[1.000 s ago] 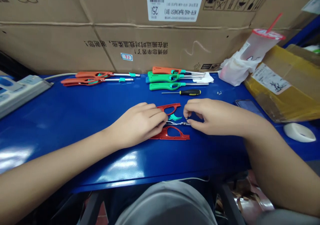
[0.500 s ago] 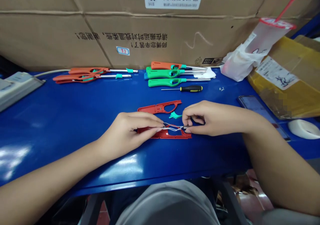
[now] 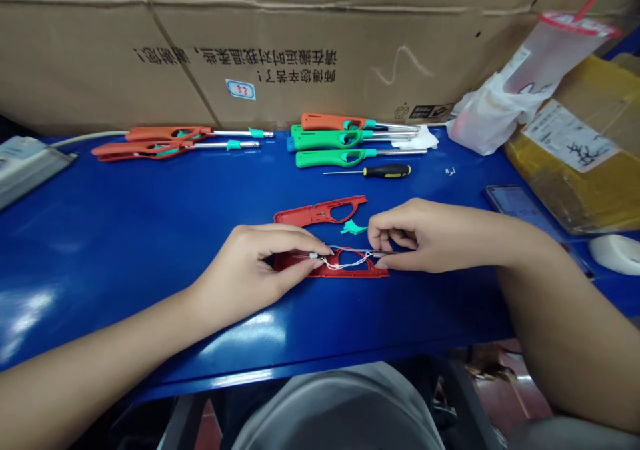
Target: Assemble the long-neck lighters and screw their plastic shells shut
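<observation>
Between the thumb and fingers of my left hand [image 3: 263, 260] is a small white-tipped part [image 3: 314, 255] with thin white wires [image 3: 353, 265]. The wires run right toward a metal tube [image 3: 383, 254], pinched by my right hand [image 3: 417, 233]. Both hands are just above a red lighter shell half [image 3: 345, 273], whose left end my left hand covers. Behind it lies the other red shell half [image 3: 297, 215], inner side up. A green trigger piece [image 3: 354, 227] rests between the shell half and my right fingertips.
Assembled orange lighters [image 3: 145, 149] lie back left. Green lighters [image 3: 327, 159] and a screwdriver [image 3: 387, 171] lie at the back middle. Further right are a bagged drink cup [image 3: 537, 70], a yellow-wrapped parcel [image 3: 595, 190] and a phone [image 3: 520, 207]. A large cardboard box [image 3: 370, 43] stands behind.
The view has shifted slightly. The white wires now sag in a lower loop, and the white tip shows at my left fingertips. Both hands keep their pinch.
</observation>
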`<action>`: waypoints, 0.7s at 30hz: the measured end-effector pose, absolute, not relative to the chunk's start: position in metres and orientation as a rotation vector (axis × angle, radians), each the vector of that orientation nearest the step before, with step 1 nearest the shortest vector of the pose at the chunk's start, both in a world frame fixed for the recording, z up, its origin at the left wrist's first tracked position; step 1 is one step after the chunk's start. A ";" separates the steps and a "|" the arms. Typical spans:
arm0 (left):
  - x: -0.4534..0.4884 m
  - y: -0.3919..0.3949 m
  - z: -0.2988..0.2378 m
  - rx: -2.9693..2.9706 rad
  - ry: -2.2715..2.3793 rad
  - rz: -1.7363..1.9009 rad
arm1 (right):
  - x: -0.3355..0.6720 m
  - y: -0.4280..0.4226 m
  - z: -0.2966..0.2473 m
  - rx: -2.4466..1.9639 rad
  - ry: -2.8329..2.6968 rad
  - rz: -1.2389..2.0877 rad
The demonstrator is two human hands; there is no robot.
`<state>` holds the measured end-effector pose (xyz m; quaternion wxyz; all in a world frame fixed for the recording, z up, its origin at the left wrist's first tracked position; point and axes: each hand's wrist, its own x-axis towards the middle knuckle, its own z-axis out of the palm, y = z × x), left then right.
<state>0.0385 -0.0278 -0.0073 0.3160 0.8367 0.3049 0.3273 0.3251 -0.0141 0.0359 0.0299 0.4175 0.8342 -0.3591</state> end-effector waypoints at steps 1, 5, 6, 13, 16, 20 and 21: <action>0.038 -0.028 -0.008 2.220 0.790 0.862 | 0.325 -0.014 0.036 1.283 2.567 -1.112; 0.036 -0.027 -0.011 2.328 0.703 0.846 | 0.324 -0.012 0.034 1.259 2.589 -1.126; 0.035 -0.026 -0.011 2.361 0.679 0.839 | 0.324 -0.012 0.033 1.256 2.594 -1.131; 0.022 -0.009 -0.001 2.601 0.710 0.603 | 0.325 -0.012 0.034 1.204 2.636 -1.121; 0.019 -0.004 0.003 2.630 0.758 0.471 | 0.324 -0.014 0.036 1.181 2.658 -1.122; 0.018 -0.004 0.002 2.610 0.804 0.360 | 0.322 -0.016 0.038 1.213 2.609 -1.202; 0.018 -0.005 0.001 2.597 0.821 0.354 | 0.321 -0.017 0.038 1.211 2.600 -1.222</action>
